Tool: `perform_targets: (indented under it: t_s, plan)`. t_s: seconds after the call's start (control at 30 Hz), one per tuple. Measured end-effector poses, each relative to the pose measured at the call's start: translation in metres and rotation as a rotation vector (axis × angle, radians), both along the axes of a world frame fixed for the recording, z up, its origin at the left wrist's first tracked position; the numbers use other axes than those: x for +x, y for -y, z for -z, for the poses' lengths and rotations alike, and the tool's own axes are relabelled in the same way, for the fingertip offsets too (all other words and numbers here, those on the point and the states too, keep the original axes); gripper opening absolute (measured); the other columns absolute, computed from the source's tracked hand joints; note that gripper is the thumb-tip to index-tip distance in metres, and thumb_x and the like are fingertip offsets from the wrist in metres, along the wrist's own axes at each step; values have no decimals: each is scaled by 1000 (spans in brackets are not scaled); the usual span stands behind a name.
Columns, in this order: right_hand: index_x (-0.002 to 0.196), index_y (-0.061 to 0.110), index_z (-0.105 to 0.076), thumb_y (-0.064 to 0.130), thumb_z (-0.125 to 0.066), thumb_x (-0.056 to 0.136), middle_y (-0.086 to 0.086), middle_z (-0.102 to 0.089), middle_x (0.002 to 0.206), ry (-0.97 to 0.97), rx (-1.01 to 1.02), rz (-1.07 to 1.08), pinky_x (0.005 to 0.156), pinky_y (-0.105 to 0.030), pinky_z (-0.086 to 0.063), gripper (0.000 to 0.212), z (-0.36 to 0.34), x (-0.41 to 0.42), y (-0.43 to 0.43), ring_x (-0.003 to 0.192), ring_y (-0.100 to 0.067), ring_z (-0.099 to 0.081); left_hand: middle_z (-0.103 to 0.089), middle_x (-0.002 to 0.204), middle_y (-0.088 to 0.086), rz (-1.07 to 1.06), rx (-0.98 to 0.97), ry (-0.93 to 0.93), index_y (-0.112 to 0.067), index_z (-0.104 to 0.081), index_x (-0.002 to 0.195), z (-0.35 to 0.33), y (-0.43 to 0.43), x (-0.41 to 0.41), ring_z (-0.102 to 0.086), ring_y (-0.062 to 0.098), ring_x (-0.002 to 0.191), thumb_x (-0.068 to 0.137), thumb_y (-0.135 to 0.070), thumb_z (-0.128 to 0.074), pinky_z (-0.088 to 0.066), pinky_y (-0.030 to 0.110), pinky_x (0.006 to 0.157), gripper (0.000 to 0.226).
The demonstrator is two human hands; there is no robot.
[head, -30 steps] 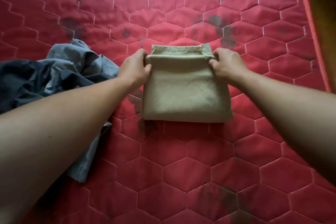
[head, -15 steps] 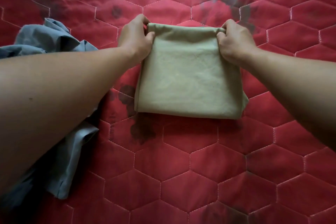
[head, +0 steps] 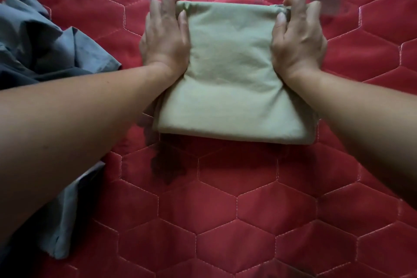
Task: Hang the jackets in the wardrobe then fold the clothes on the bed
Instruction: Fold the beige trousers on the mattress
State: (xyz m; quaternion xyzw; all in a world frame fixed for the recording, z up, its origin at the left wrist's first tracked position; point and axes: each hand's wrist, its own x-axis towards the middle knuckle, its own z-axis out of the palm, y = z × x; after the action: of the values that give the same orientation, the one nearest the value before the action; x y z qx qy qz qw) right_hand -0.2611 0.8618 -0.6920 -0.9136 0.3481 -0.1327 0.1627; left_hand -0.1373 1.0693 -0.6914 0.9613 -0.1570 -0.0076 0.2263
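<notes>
Having slid down its sides, the left hand [head: 165, 36] and right hand [head: 297, 36] now pinch the far corners of the khaki garment [head: 232, 79], lying squared on the red bed [head: 225, 210], so this fold looks finished, with the rumpled blue-grey clothes [head: 45, 52] next.

A khaki cloth [head: 234, 79] lies flat in the middle of the red quilted bed [head: 225, 221], folded into a thick, neat square with its rounded fold nearest. To its left a grey-blue garment [head: 45, 47] sprawls crumpled and unfolded, near the square.
</notes>
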Motion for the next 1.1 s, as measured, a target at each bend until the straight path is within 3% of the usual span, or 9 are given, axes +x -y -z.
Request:
perform_targets:
  t_s: [0.13, 0.27, 0.37, 0.47, 0.57, 0.7, 0.83, 0.97, 1.1]
  plan:
    - [124, 25, -49, 38, -34, 100, -17, -43, 130, -146, -53, -63, 82, -52, -50, 31, -7, 2, -1, 116, -36, -48, -41, 134, 7, 63, 140, -79, -33, -27, 151, -9, 4, 2, -44, 26, 122, 104, -40, -27, -42, 45, 87, 48]
    - [139, 31, -39, 34, -34, 103, -17, -30, 146, -281, 83, -24, 95, -60, -46, 36, -27, 7, -6, 129, -40, -37, -34, 142, 12, 86, 124, -255, -35, -2, 159, -36, 7, 1, -40, 34, 127, 104, -35, -36, -41, 52, 100, 65]
    - [153, 38, -25, 52, -40, 98, -12, -9, 163, -267, 76, -103, 111, -68, -27, 58, -41, -17, -28, 147, -43, -18, -16, 155, 15, 44, 26, -215, -39, 4, 158, -54, -9, -28, -24, 38, 142, 97, -36, -50, -38, 57, 108, 81]
    - [158, 36, -19, 74, -31, 91, -8, 7, 169, -337, -83, -388, 115, -74, -3, 78, -38, -59, -64, 153, -43, 6, 5, 167, 6, 305, 165, -59, -39, 0, 158, -51, -36, -71, 5, 29, 154, 97, -51, -45, -19, 59, 119, 77]
    - [160, 40, 0, 86, -17, 85, -11, 20, 167, -442, -167, -472, 114, -75, 0, 90, -15, -75, -72, 151, -44, 20, 16, 167, 10, 408, 291, -124, -36, -2, 160, -25, -51, -83, 16, 28, 153, 96, -62, -34, -3, 54, 123, 77]
    - [159, 43, -6, 88, -22, 85, -16, 7, 168, -339, -140, -448, 112, -77, -2, 88, 5, -68, -71, 152, -48, 8, 5, 167, 15, 405, 252, -61, -29, -9, 161, 0, -48, -75, 5, 33, 154, 92, -64, -34, -5, 51, 124, 81]
    - [157, 48, -6, 88, -22, 82, -11, 9, 169, -468, -75, -453, 114, -74, -5, 86, -12, -66, -70, 153, -42, 10, 7, 168, 12, 406, 364, -131, -33, -7, 160, -18, -46, -77, 7, 33, 154, 93, -66, -36, -6, 51, 124, 80]
    - [155, 38, -29, 78, -31, 89, -16, -13, 165, -392, -135, -387, 117, -65, -16, 77, -31, -41, -51, 150, -37, -14, -6, 165, 16, 432, 408, 9, -36, -22, 156, -38, -30, -51, 7, 32, 154, 93, -69, -35, -6, 56, 122, 72]
    - [160, 36, -7, 77, -26, 91, -10, 4, 169, -369, -115, -414, 117, -70, 0, 82, -19, -3, -27, 155, -35, 8, 6, 167, 15, 597, 428, 45, -35, -7, 160, -27, -1, -13, 14, 31, 154, 97, -67, -23, -2, 56, 123, 73]
